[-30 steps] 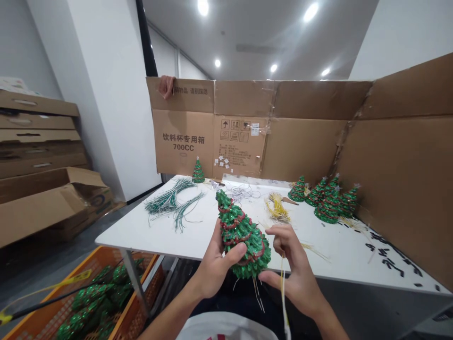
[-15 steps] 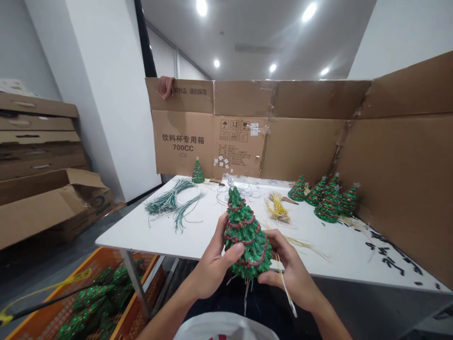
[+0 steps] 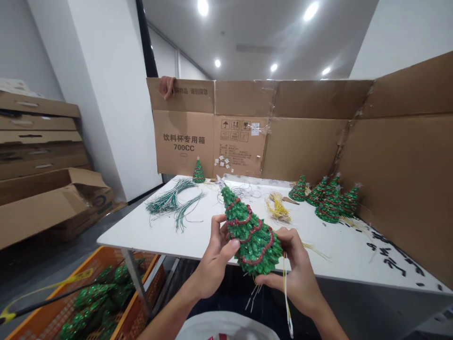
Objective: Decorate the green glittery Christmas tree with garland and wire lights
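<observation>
Both hands raised mid-frame, close together, not touching. Left hand (image 3: 214, 259) curled in a grip, left thumb (image 3: 229, 246) out toward 2 o'clock. Right hand (image 3: 293, 276) cupped, fingers (image 3: 285, 234) curving toward 9 o'clock. Left forearm (image 3: 170, 314) comes in from 7 o'clock, right forearm (image 3: 327, 323) from 5 o'clock. Wrists slightly bent.

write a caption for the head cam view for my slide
The left hand and right hand hold a glittery green Christmas tree figure tilted over a white table, pale wires dangling beneath it.
</observation>
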Motion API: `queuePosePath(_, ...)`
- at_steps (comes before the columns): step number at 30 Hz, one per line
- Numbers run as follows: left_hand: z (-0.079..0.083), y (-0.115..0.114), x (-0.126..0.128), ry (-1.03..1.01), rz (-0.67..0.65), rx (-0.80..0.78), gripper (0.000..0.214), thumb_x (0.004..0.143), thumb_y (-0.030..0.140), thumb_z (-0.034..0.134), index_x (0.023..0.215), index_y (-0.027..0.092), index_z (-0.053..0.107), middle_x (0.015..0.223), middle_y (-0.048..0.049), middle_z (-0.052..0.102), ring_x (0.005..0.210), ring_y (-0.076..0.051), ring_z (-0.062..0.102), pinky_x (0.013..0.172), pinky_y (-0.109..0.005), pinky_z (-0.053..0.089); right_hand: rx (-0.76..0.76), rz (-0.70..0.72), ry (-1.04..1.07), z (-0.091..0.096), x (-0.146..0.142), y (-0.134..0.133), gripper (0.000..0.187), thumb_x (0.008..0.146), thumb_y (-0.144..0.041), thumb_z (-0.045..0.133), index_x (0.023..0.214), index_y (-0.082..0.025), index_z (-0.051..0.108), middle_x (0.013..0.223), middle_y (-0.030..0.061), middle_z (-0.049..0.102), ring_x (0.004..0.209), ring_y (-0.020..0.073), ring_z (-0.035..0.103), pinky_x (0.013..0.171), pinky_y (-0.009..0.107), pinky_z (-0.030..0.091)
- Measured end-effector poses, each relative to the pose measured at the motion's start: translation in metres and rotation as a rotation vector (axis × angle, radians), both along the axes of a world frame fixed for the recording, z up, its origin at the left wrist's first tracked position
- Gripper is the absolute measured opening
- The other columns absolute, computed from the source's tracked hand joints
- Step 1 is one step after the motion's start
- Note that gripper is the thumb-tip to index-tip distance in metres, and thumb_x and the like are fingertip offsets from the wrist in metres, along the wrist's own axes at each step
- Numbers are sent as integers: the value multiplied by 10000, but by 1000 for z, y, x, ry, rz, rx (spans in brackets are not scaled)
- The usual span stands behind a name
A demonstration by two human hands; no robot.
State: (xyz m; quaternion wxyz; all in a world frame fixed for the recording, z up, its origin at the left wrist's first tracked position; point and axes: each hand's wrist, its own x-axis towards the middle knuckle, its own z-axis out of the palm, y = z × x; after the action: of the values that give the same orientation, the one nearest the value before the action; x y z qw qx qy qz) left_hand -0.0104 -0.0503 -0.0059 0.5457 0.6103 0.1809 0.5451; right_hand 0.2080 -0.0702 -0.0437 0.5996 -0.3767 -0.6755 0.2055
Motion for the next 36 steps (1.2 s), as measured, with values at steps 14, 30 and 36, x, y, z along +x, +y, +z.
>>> queuePosePath(14,-15,8,6,-57,190,21,570,959,393,852,1420,340,520,1342,-18,690,1221,-218,677,1086,-328,527,66,-104,-94,2,-13,-4,678,759,-530,1000,1233,-304,570,1038,-17,612,841,192,564,729,290,486)
queuePosePath(30,-11,11,3,-165,103,25,600,924,523,863,1357,353,483,1329,-57,754,1185,-278,755,1006,-395,608,-343,480,128,10,5,5,704,851,-749,814,1386,-315,671,1260,83,704,1102,305,688,981,414,562)
queuePosePath(36,-2,13,-3,-58,204,160,464,985,471,804,1406,334,668,1447,-72,724,1327,-299,689,1095,-370,568,-222,130,83,6,2,0,792,671,-617,1014,1318,-281,705,1130,62,729,1038,309,689,937,428,595)
